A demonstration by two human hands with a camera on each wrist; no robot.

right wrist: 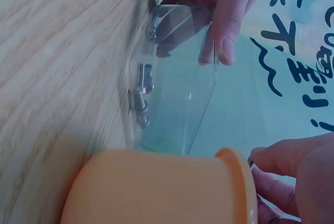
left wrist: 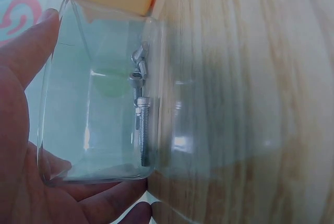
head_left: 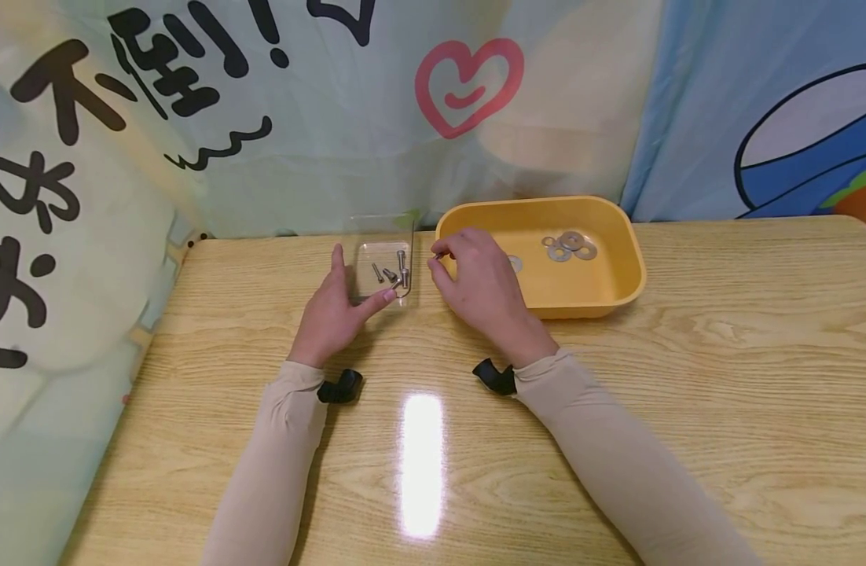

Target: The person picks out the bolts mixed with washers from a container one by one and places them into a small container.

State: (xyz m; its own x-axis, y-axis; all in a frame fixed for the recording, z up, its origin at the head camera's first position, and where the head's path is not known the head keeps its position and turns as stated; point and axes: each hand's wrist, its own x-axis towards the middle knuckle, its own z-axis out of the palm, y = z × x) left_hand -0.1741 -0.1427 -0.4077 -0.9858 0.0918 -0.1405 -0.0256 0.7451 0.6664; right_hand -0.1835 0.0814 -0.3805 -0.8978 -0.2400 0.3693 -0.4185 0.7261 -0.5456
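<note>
My left hand (head_left: 330, 314) grips a clear plastic box (left wrist: 73, 109) at its left side and near rim, with the thumb along the rim. Several metal screws (head_left: 405, 271) of different lengths lie on the bottom of this box. Over the left end of a yellow bin (head_left: 581, 305), my right hand (head_left: 484, 287) pinches a small screw (right wrist: 251, 161) between thumb and forefinger, most of it hidden by the fingertips. Flat metal washers (head_left: 571, 240) lie inside the bin, and one more (head_left: 515, 262) shows beside the right hand.
Box and bin stand side by side on a wood-grain table (head_left: 723, 377), close to its back edge. Behind them hangs a printed cloth (head_left: 334, 181). A black wrist strap mount (head_left: 341, 387) sits at the left cuff, another (head_left: 494, 377) at the right.
</note>
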